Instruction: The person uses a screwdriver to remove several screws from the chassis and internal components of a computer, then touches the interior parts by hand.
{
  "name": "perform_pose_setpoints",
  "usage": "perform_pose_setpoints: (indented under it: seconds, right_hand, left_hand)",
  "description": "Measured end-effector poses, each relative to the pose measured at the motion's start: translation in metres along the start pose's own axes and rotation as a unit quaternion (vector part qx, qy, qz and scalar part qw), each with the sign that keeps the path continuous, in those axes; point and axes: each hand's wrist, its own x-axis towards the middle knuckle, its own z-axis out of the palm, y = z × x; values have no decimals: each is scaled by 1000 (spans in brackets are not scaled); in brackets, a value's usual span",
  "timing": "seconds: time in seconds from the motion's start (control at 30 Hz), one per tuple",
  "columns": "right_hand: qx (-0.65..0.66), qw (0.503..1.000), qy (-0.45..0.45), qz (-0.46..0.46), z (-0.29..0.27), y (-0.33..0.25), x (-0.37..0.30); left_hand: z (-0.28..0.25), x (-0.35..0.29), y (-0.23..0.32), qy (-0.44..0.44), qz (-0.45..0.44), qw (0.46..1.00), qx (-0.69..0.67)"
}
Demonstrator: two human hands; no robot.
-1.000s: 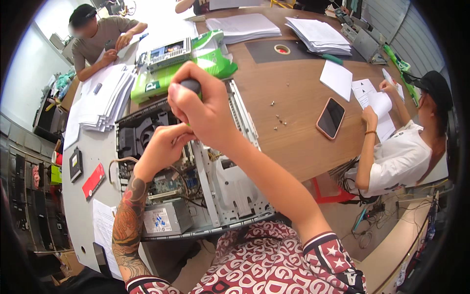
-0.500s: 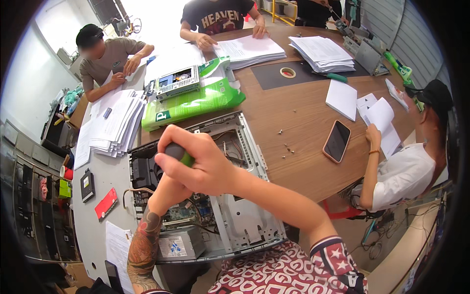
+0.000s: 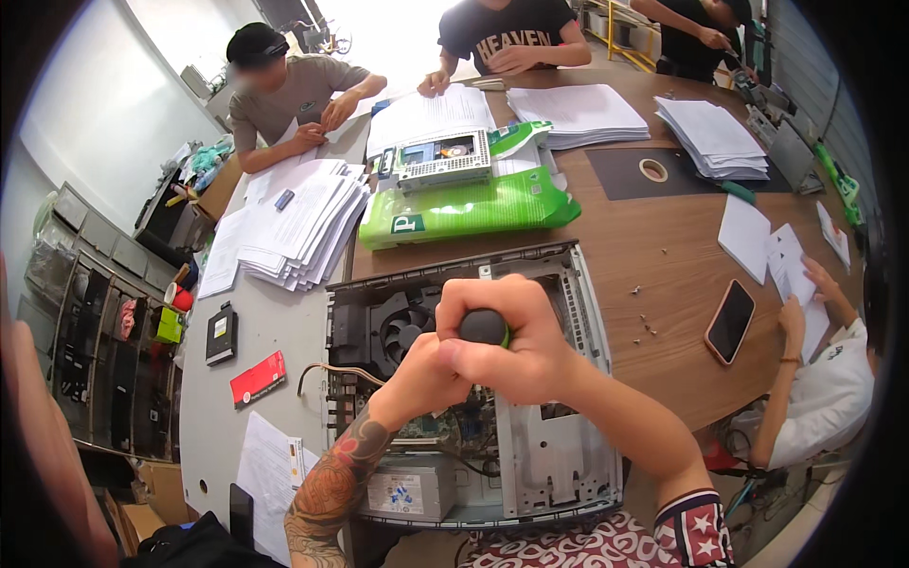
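Note:
My right hand (image 3: 525, 346) is closed round the black and green handle of a screwdriver (image 3: 484, 327), its rounded end facing up. Just below and to its left, my left hand (image 3: 421, 379) is curled against the right one. Its fingers are mostly hidden, and what they grip, along with the screwdriver's tip, is out of sight. Both hands are above an opened desktop computer case (image 3: 559, 464). Inside it show a black fan (image 3: 405, 331), a boxy power supply (image 3: 409, 490), cables and part of a circuit board.
Beyond the case lies a green plastic package (image 3: 464, 213) with a metal drive cage (image 3: 443, 163) on it. Loose screws (image 3: 640, 317) and a phone (image 3: 730, 322) lie right; a black drive (image 3: 222, 333) and red packet (image 3: 258, 379) left. Several people sit round the paper-strewn table.
The whole scene has shifted right in the picture. Over the case, my hands have moved right, uncovering the fan. The handle's end now faces up more. An arm appears at the left edge.

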Motion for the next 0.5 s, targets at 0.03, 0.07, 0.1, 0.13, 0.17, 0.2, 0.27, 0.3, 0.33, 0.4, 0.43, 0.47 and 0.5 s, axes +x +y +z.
perform_pose_setpoints:
  seconds: [0.03, 0.07, 0.1, 0.13, 0.17, 0.2, 0.27, 0.3, 0.33, 0.4, 0.43, 0.47, 0.5]
  right_hand:
    - [22, 999, -22, 9, -1, 1, 2]
    - [37, 998, -44, 29, -4, -1, 5]
    - [34, 998, -45, 30, -8, 1, 7]
    - [46, 995, -79, 35, -13, 5, 7]
    - [56, 991, -115, 39, -17, 6, 9]
    - [53, 991, -116, 39, -20, 6, 9]
    - [94, 991, -79, 61, -20, 3, 10]
    - [83, 991, -84, 57, -16, 1, 10]
    - [53, 997, -5, 59, -8, 0, 9]
    - [-7, 994, 98, 53, 1, -5, 5]
    - [-45, 991, 123, 22, 2, -4, 2]
    - [-52, 990, 130, 18, 8, -8, 2]
    - [-54, 989, 140, 14, 12, -12, 1]
  left_hand:
    - [-1, -1, 0, 14, 21, 1000, -5]
    - [-1, 0, 4, 37, 38, 998, -28]
    - [-2, 1, 7, 39, 40, 998, -29]
    - [-3, 1, 8, 42, 39, 998, -12]
    - [-4, 2, 11, 46, 40, 998, 6]
    - [-4, 4, 14, 49, 43, 998, 5]
    - [-7, 10, 22, 47, 55, 996, 49]
    - [-9, 10, 24, 54, 65, 995, 48]
    - [-11, 10, 26, 46, 75, 995, 38]
    - [-11, 11, 26, 38, 93, 995, 21]
    - [-8, 13, 23, 44, 110, 993, 16]
    - [-8, 9, 21, 47, 103, 994, -2]
    - [-7, 6, 20, 45, 93, 995, -18]
